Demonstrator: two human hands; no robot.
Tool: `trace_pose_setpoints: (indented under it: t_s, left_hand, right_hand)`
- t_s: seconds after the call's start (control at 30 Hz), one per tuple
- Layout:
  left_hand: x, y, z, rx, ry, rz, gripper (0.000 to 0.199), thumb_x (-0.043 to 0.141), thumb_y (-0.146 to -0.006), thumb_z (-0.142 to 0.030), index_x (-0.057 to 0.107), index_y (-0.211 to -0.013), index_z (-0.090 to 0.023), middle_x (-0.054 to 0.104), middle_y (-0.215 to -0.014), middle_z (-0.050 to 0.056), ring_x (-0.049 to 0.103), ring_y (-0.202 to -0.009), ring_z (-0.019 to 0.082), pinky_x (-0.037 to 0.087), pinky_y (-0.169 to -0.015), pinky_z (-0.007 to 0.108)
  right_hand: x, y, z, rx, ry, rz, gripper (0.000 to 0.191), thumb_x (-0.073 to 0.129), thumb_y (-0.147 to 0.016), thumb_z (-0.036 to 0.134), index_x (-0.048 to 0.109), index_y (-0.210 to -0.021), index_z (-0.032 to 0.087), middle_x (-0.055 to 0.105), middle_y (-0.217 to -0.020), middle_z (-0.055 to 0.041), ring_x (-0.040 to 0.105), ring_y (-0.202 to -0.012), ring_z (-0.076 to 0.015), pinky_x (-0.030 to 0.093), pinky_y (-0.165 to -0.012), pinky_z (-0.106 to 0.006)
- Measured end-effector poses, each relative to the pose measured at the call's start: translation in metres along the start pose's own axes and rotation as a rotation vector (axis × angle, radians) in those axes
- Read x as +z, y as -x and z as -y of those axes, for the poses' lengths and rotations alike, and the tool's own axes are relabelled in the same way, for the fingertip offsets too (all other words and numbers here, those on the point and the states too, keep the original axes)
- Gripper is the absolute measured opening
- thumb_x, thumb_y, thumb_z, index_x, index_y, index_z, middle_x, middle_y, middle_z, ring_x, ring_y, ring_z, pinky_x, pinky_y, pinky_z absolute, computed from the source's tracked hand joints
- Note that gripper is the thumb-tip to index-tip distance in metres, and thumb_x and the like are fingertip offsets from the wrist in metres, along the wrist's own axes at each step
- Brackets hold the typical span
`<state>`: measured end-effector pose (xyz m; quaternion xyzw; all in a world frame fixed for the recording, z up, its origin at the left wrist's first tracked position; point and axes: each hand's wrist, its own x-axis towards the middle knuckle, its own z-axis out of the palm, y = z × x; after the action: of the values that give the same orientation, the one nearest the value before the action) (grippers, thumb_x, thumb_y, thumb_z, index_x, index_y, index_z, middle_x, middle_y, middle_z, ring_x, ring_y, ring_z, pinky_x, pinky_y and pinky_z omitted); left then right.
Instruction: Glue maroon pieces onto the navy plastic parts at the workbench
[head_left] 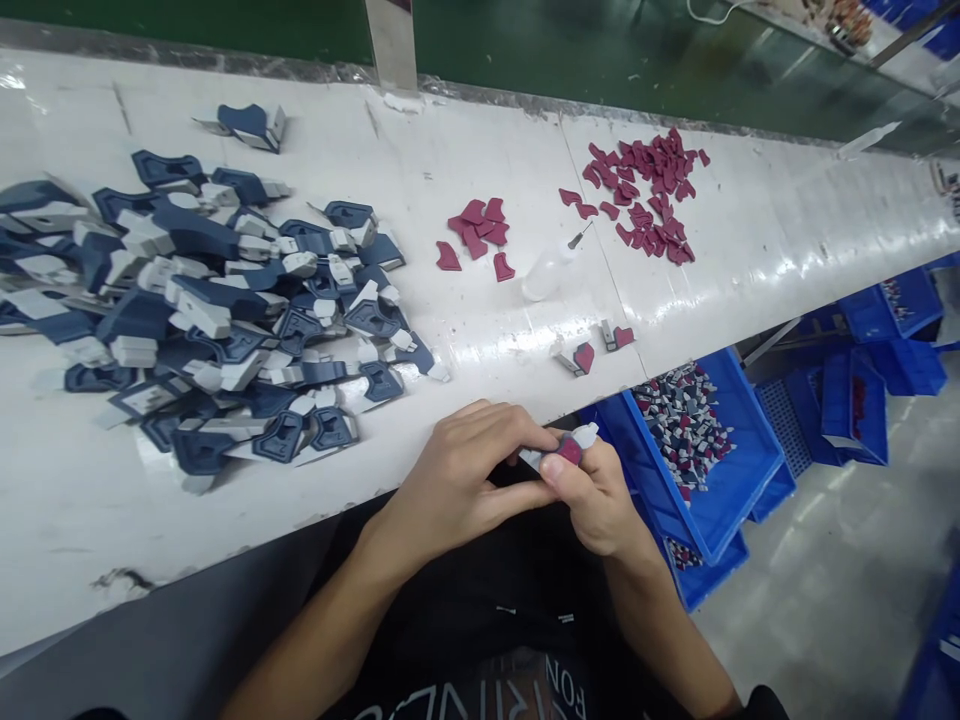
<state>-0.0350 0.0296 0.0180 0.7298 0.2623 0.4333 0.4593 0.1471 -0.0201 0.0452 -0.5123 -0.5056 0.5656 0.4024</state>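
Observation:
Between both hands, just off the table's front edge, is a small grey-and-white plastic part with a maroon piece (pixel 570 450) on it. My left hand (pixel 469 470) pinches its left end with bent fingers. My right hand (pixel 600 495) grips it from the right, thumb pressed by the maroon face. Two similar parts with maroon pieces, one (pixel 581 358) nearer and another (pixel 619 337) beyond, lie on the table above my hands. A small group of maroon pieces (pixel 474 228) and a larger heap of them (pixel 660 170) lie farther back.
A big pile of blue-and-white parts (pixel 225 300) covers the left of the white table (pixel 390 130). A translucent bottle with a needle tip (pixel 547 272) lies mid-table. At the right, below table height, a blue bin (pixel 750 470) holds many small parts, with other blue bins beyond.

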Motion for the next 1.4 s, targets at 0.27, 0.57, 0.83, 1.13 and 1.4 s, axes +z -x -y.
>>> trace_pose_setpoints:
  t_s: [0.27, 0.57, 0.83, 1.13, 1.4]
  left_hand:
    - [0.001, 0.000, -0.001, -0.032, -0.009, -0.054, 0.027, 0.087, -0.097, -0.038, 0.072, -0.113, -0.024, 0.076, -0.091, -0.004, 0.067, -0.078, 0.012, 0.052, -0.076, 0.028]
    - [0.003, 0.000, 0.001, 0.005, -0.029, -0.042, 0.025, 0.087, -0.097, -0.031, 0.072, -0.115, -0.023, 0.077, -0.091, -0.005, 0.068, -0.076, 0.010, 0.052, -0.075, 0.027]
    - [0.004, -0.003, 0.001, 0.066, -0.127, -0.033, 0.021, 0.086, -0.098, -0.030, 0.070, -0.110, -0.023, 0.078, -0.090, -0.004, 0.070, -0.076, 0.013, 0.052, -0.076, 0.030]
    - [0.014, -0.001, 0.001, 0.010, -0.309, -0.160, 0.028, 0.074, -0.104, -0.021, 0.065, -0.130, -0.022, 0.079, -0.101, 0.000, 0.072, -0.081, 0.013, 0.058, -0.076, 0.028]
    - [0.002, -0.007, -0.031, -0.094, 0.115, -0.164, 0.010, 0.065, -0.111, -0.032, 0.071, -0.113, -0.025, 0.072, -0.085, -0.003, 0.068, -0.076, 0.009, 0.056, -0.071, 0.023]
  right_hand:
    - [0.007, 0.006, -0.017, 0.067, -0.226, -0.135, 0.044, 0.062, -0.108, 0.057, 0.077, -0.085, 0.022, 0.070, -0.082, -0.0040, 0.065, -0.080, -0.0235, 0.058, -0.086, -0.040]
    - [0.001, 0.003, -0.005, 0.072, -0.150, -0.003, 0.031, 0.070, -0.105, 0.044, 0.073, -0.082, 0.023, 0.058, -0.076, 0.0010, 0.050, -0.070, -0.0175, 0.054, -0.086, -0.036]
    - [0.002, -0.002, -0.007, 0.015, -0.002, -0.101, 0.045, 0.060, -0.111, 0.045, 0.058, -0.072, 0.022, 0.051, -0.070, 0.0026, 0.047, -0.066, -0.0147, 0.044, -0.068, -0.030]
    - [-0.056, -0.013, 0.022, 0.097, 0.518, -0.578, 0.048, 0.062, -0.108, 0.058, 0.060, -0.075, 0.023, 0.059, -0.067, 0.0017, 0.055, -0.064, -0.0171, 0.042, -0.064, -0.032]
    - [-0.089, -0.044, 0.016, 0.286, 0.938, -0.622, 0.059, 0.048, -0.110, 0.062, 0.049, -0.065, 0.025, 0.054, -0.060, -0.0006, 0.048, -0.062, -0.0205, 0.031, -0.066, -0.036]
